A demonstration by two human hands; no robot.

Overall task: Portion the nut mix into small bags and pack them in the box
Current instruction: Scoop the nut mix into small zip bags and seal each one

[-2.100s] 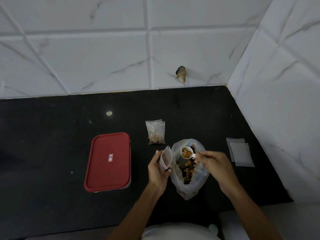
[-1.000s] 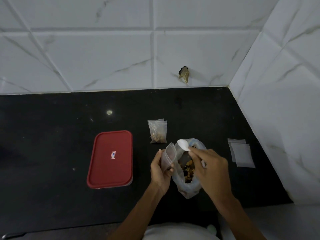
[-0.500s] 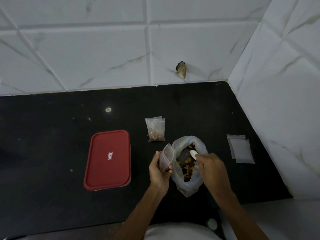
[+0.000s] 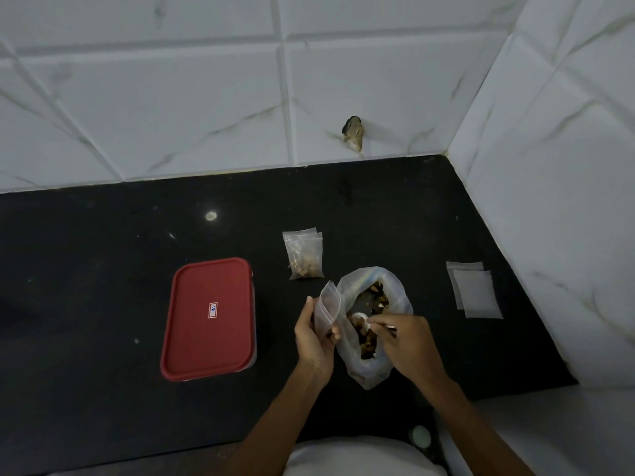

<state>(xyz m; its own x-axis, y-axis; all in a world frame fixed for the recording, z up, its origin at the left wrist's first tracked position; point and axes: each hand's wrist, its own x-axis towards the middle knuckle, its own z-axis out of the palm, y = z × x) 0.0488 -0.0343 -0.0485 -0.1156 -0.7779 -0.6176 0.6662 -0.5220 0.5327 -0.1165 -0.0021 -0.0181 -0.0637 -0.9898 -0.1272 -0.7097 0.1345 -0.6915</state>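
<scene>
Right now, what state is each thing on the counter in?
Box: closed, red lid on.
Filled bags: lying on the counter, nuts inside.
Big bag: mouth open, nut mix inside.
Small bag: held upright in the left hand.
Spoon: gripped by the right hand, bowl down in the mix.
Empty bags: flat, overlapping, untouched.

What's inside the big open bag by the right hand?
Nut mix and the white spoon the right hand holds, scoop down in the big bag. How deep the mix goes is hidden by cloudy plastic.
</scene>
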